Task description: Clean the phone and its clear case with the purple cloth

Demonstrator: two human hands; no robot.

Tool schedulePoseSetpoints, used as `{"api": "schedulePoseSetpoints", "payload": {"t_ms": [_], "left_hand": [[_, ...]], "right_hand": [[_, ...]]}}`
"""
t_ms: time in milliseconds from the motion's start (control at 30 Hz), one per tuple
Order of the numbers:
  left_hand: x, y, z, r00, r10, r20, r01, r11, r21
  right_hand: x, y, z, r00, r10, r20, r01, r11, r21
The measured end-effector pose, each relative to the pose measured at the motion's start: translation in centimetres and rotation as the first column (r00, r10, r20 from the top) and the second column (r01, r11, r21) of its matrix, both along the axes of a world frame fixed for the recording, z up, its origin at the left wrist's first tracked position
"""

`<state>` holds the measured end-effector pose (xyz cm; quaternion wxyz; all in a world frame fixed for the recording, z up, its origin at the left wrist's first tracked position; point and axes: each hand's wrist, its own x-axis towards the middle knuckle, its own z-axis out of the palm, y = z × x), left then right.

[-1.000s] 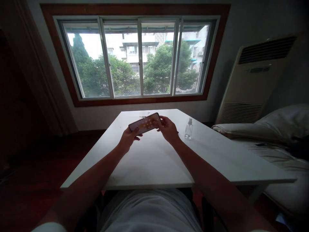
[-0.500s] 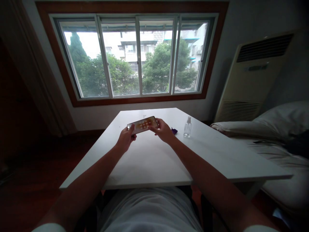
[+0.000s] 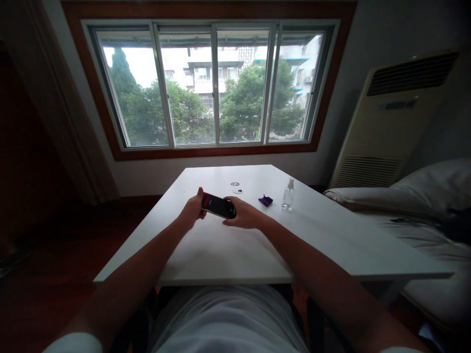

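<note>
I hold a dark phone point(image 3: 219, 206) low over the white table point(image 3: 257, 245), its screen mostly dark with a small red patch. My left hand point(image 3: 193, 211) grips its left end, thumb on top. My right hand point(image 3: 245, 215) wraps its right end from below. A small purple cloth point(image 3: 265, 200) lies just right of my right hand. Beyond it stands a small clear spray bottle point(image 3: 288, 194). Two small round bits point(image 3: 237, 187) lie on the table behind the phone.
A wide window point(image 3: 213, 83) fills the far wall. A tall cream air conditioner point(image 3: 393, 117) stands at the right. A bed with a pillow point(image 3: 423, 191) lies along the table's right side. Dark wooden floor point(image 3: 55, 274) is on the left.
Both hands have lowered the phone toward the table and nearer to me. Its bright screen has gone dark. The purple cloth and round bits behind it now show.
</note>
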<state>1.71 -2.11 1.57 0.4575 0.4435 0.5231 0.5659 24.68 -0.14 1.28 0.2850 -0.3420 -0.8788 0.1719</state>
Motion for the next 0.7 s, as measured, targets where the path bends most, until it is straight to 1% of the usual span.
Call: {"api": "schedulePoseSetpoints", "payload": {"t_ms": [100,200,233,300,400,500,600,667,700], "left_hand": [[0.0,-0.2,-0.3,0.994,-0.083,-0.073,0.082,0.997,-0.013],[0.1,-0.2,-0.1,0.993,-0.1,-0.066,0.099,0.995,-0.011],[0.2,-0.2,0.1,0.993,-0.106,-0.043,0.106,0.994,-0.003],[0.3,-0.2,0.4,0.991,-0.135,-0.001,0.135,0.991,0.012],[0.7,-0.4,0.4,0.985,-0.169,-0.018,0.169,0.985,0.018],[1.1,-0.4,-0.4,0.971,-0.21,-0.116,0.212,0.977,0.002],[1.4,-0.1,-1.6,0.934,-0.218,-0.281,0.224,0.974,-0.011],[1.4,0.2,-2.4,0.878,-0.179,-0.445,0.218,0.975,0.037],[1.3,0.3,-2.8,0.832,-0.146,-0.536,0.222,0.972,0.08]], "right_hand": [[-0.5,-0.4,-0.6,0.999,0.01,0.047,-0.01,1.0,-0.009],[-1.0,-0.3,-0.8,0.999,-0.038,0.003,0.038,0.999,-0.003],[-1.2,-0.1,-0.8,0.997,-0.069,-0.026,0.069,0.998,-0.005],[-1.4,0.3,-0.8,0.985,-0.151,-0.082,0.147,0.988,-0.055],[-1.3,1.3,-0.9,0.941,-0.318,-0.115,0.299,0.942,-0.154],[-0.8,2.5,-1.5,0.892,-0.446,-0.067,0.426,0.882,-0.199],[-0.6,3.7,-2.3,0.865,-0.5,0.048,0.497,0.839,-0.22],[-0.6,4.2,-2.8,0.837,-0.537,0.104,0.546,0.817,-0.183],[-0.6,4.3,-3.0,0.824,-0.553,0.124,0.567,0.808,-0.164]]}}
